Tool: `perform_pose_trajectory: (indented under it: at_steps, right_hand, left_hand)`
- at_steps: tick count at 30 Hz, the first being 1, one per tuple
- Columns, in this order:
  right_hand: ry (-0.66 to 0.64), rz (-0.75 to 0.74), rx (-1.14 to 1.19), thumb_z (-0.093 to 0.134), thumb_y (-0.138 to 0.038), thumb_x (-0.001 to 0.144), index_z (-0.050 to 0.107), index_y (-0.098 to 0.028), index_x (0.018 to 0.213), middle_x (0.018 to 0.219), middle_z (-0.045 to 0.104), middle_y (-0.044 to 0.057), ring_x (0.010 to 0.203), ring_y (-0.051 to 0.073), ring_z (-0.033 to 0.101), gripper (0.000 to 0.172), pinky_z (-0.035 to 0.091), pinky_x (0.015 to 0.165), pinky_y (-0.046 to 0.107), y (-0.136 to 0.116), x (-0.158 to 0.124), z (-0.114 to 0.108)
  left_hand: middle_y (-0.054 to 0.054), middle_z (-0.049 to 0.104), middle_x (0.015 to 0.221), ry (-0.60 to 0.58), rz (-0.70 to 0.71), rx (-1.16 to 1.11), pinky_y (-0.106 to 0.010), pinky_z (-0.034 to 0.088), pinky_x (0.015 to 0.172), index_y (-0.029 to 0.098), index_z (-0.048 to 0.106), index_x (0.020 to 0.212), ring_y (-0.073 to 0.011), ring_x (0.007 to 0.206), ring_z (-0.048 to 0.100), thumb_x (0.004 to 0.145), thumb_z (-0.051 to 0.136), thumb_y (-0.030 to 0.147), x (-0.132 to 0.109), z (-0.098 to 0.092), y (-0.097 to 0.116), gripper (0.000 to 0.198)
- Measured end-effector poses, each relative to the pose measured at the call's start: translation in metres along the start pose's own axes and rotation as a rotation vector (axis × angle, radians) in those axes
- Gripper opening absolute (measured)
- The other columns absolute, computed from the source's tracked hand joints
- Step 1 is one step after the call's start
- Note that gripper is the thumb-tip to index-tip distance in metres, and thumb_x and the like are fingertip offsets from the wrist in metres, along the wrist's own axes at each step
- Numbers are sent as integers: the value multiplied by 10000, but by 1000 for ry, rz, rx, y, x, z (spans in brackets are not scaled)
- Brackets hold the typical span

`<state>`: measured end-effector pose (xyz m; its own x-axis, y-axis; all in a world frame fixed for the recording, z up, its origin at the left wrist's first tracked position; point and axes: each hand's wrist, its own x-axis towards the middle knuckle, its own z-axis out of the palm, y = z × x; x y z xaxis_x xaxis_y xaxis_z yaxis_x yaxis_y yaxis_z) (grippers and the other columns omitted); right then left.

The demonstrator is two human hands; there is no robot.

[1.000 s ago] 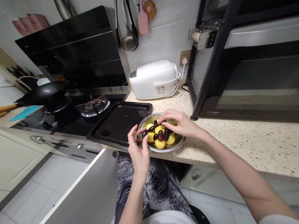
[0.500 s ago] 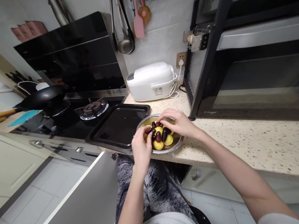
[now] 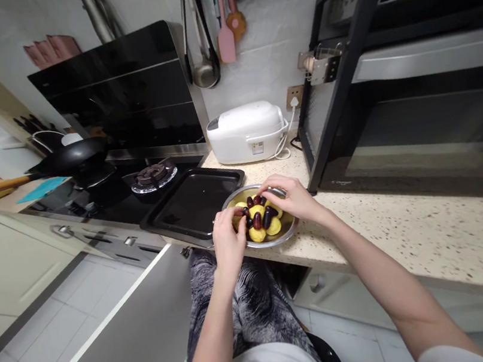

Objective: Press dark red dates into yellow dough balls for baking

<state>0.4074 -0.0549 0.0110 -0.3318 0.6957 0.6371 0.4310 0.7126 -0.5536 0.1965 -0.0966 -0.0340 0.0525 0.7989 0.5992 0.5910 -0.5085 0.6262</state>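
Observation:
A round metal bowl [image 3: 283, 239] sits at the counter's front edge, holding several yellow rounded pieces [image 3: 257, 234], possibly small cakes or fruit, and several dark purple grapes [image 3: 267, 219]. My left hand [image 3: 228, 236] reaches over the bowl's left rim, thumb and fingers closed around a grape [image 3: 245, 211] on that side. From the right comes my right hand [image 3: 287, 197], its thumb and fingertips pinched at a grape [image 3: 263, 200] near the back of the pile. Its fingers partly hide the back rim and the fruit beneath.
A black baking tray [image 3: 193, 203] lies left of the bowl, overlapping the stove. Behind is a white rice cooker [image 3: 248, 134] with its cord. A black wok [image 3: 70, 157] rests on the left burner. An oven [image 3: 420, 136] stands right. An open cabinet door [image 3: 125, 343] juts out below.
The view has shifted slightly. Both hands stay at the bowl; the right fingertips have drawn a little back from the pile, showing more of the grapes there.

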Motion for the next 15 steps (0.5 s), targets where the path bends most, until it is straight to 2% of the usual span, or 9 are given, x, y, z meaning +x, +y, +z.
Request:
perform_pose_trajectory:
  at_steps: [10,15]
  right_hand:
    - [11,-1,-11,608,-162,945,735,-230,899,927,759,42,917,214,701,151,541,872,377,4,0,1]
    - [52,3,-26,616,-188,943,737,-228,886,917,761,45,904,217,705,140,555,871,382,7,1,2]
  left_hand:
    - [-56,723,1012,37,32,1,-380,515,916,215,679,1000,-248,1004,645,918,647,96,-1,-1,-1,148]
    - [-81,681,1146,39,47,-53,-392,514,995,233,670,1133,-249,1119,630,988,638,230,-4,-7,5,149]
